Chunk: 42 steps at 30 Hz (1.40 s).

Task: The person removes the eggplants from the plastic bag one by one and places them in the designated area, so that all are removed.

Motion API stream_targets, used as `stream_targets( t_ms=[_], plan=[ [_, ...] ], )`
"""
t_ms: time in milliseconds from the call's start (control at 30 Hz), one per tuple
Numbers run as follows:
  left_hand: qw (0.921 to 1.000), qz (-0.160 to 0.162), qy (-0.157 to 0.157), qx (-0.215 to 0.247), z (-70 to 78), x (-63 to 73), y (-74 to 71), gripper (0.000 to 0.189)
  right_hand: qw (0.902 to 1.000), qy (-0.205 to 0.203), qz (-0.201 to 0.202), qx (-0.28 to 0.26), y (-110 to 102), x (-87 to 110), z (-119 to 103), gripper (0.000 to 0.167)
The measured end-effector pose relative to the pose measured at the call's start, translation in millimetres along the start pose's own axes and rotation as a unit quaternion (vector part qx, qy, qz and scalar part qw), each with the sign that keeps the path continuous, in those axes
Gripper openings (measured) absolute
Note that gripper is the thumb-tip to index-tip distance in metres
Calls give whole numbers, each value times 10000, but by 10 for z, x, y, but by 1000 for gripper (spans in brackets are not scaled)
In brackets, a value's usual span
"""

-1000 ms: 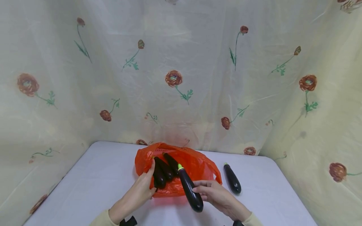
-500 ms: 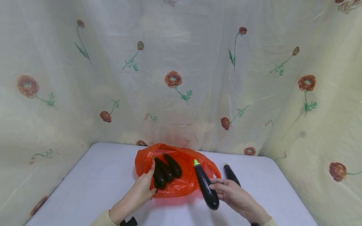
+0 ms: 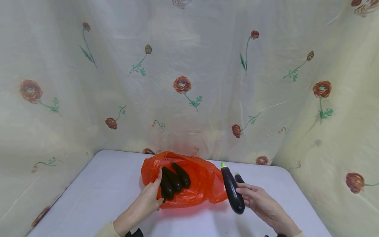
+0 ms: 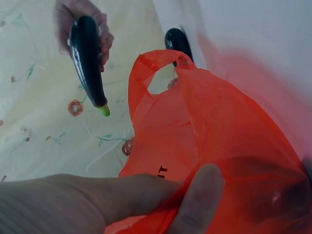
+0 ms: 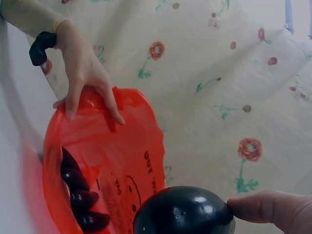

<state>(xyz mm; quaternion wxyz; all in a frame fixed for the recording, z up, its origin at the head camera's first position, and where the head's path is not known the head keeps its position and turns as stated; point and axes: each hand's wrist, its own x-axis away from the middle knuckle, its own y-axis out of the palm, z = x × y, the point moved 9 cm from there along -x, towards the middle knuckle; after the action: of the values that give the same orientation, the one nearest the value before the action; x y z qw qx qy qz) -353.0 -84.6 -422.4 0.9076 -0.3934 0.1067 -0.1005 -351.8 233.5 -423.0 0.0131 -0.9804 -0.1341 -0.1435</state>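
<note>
An orange-red plastic bag (image 3: 202, 184) lies on the table with its mouth facing me, and several dark eggplants (image 3: 173, 179) rest inside its left part. My left hand (image 3: 150, 195) pinches the bag's left rim between thumb and fingers; the left wrist view shows the thumb (image 4: 199, 200) on the plastic. Right of the bag, my right hand (image 3: 260, 200) grips an eggplant (image 3: 231, 191) above the table, its green stem end pointing up and away. Behind this one lies another eggplant (image 3: 238, 177) on the table, partly hidden by the held eggplant and my right hand.
A white-covered table (image 3: 112, 177) stands against a pale curtain (image 3: 207, 131) printed with red flowers, which also hangs along both sides. The right wrist view shows a black band (image 5: 43, 48) on my left wrist.
My right hand has carried the eggplant to the right, from in front of the bag's mouth to beyond its right edge. The left hand stays on the bag's rim.
</note>
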Motion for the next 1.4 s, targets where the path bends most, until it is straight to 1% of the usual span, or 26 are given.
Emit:
stream_targets(
  t_ms=[100, 167, 267, 333, 467, 567, 633, 700, 833, 967, 1067, 1200, 1400],
  plan=[
    [10000, -18, -31, 20, -8, 4, 8, 100, 9993, 81, 350, 73, -170, 8, 9, 69],
    [10000, -22, -37, 31, -10, 6, 11, 100, 9989, -10, 455, 108, -268, 11, -9, 67],
    [10000, 7, -42, 23, -10, 9, 5, 100, 9984, -287, 482, 107, -392, -5, -60, 66],
    [10000, 28, -17, -14, -6, 9, 0, 100, 9978, -403, 522, 90, -465, -19, -79, 66],
    [9999, -1, -97, -49, -11, 8, 4, 100, 9970, -446, 627, 41, -600, -45, -82, 68],
    [9998, -60, -182, -40, -15, 4, 12, 100, 9971, -470, 592, 4, -667, -56, -85, 68],
    [9998, -66, -196, -7, -13, -1, 8, 100, 9973, -504, 536, -4, -711, -74, -88, 69],
    [9999, -30, -123, -9, -1, -6, -5, 100, 9970, -540, 558, 15, -770, -98, -87, 69],
    [9999, 78, 69, -74, 37, -11, -37, 101, 9962, -448, 745, 93, -935, -169, -34, 68],
    [9997, 139, 157, -160, 55, -7, -51, 102, 9950, -137, 982, 77, -1119, -248, 83, 72],
    [9998, 109, 151, -117, 45, -3, -35, 101, 9936, 10, 1130, 7, -1240, -292, 156, 74],
    [9999, 67, 91, -41, 20, -4, -7, 100, 9921, 83, 1248, -139, -1350, -337, 228, 74],
    [9998, 86, 47, -161, -6, -8, 12, 100, 9894, 220, 1408, -285, -1528, -452, 408, 72]
  ],
)
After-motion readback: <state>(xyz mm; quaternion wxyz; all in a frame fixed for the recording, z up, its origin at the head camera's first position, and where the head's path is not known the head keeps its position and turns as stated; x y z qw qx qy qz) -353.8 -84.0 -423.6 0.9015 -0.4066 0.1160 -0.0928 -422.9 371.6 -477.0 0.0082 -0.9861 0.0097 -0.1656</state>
